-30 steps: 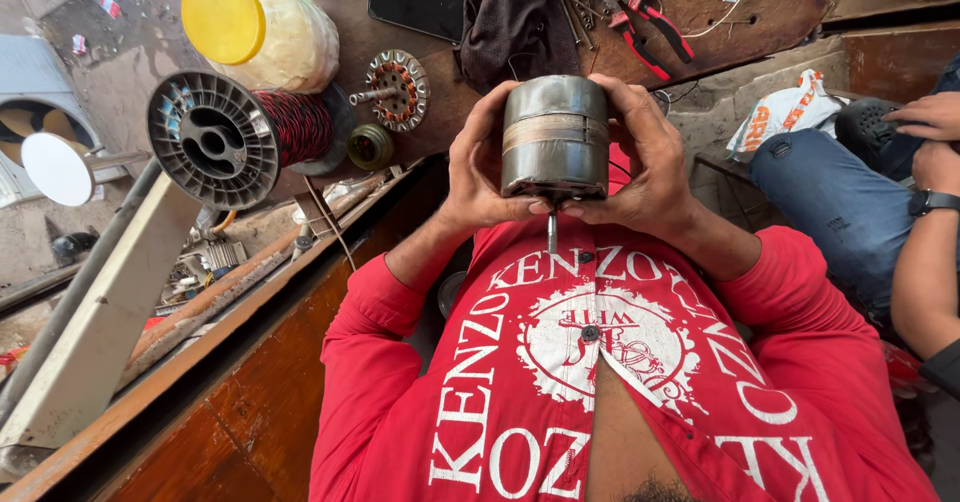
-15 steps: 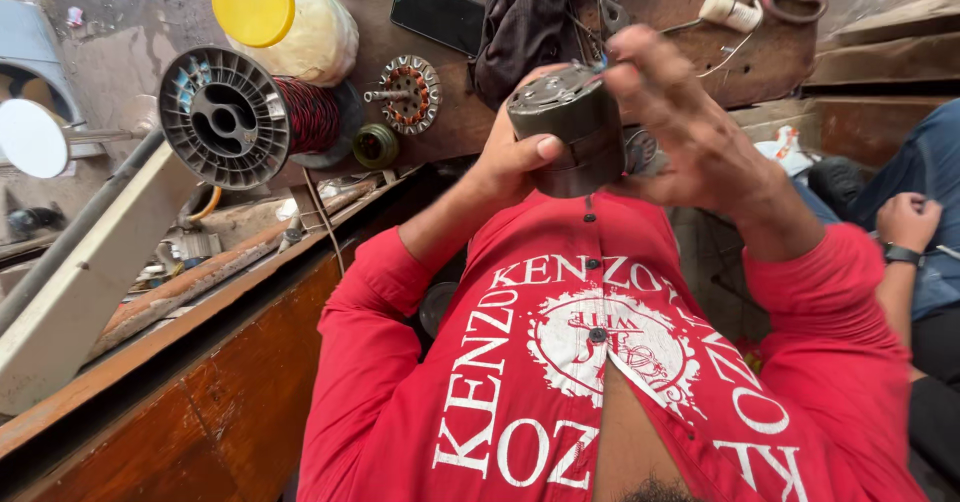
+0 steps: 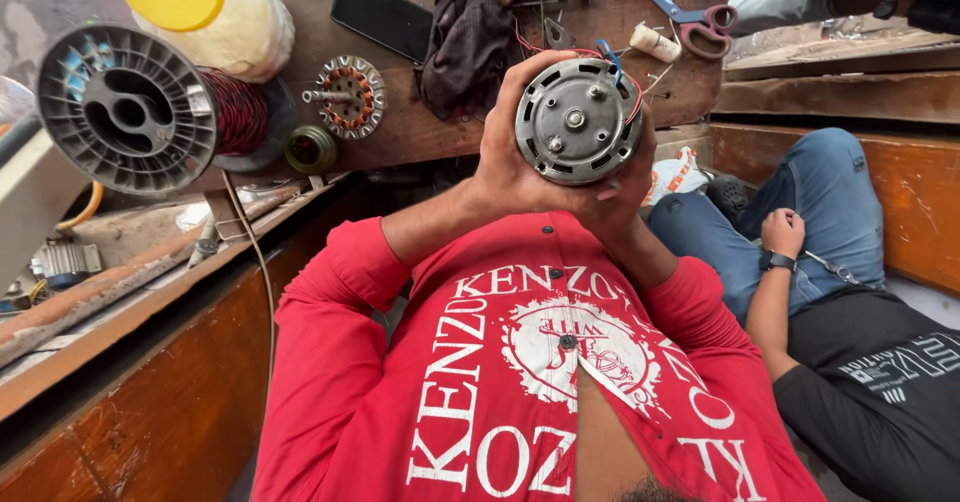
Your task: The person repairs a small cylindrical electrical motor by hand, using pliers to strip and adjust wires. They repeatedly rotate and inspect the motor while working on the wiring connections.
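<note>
Grey metal motor (image 3: 578,120), round end face turned up toward the camera, shaft stub at its centre, red and blue wires trailing off its far edge. Cupped between both hands, above the red shirt (image 3: 500,382) and in front of the wooden bench (image 3: 420,122). Left hand (image 3: 500,167) wrapped round the motor's left side, fingers curled close against the casing. Right hand (image 3: 625,187) pressed to the lower right side, fingers bent round the rim, thumb tip lying on the face's edge. Both closed firmly on the one body.

On the bench: clear plastic jar (image 3: 225,17) with a yellow lid, pale stuff inside, contents not identifiable. Just beside it, black spool (image 3: 150,107) wound with dark red wire. Near that, wound stator (image 3: 345,94) and small greenish roll (image 3: 310,148). Farther back, dark phone (image 3: 383,14), crumpled dark cloth (image 3: 465,32), scissors (image 3: 690,17) with red and blue handles.

At right, another person's hand (image 3: 782,232) resting on a jeans-clad leg, watch on the wrist.
</note>
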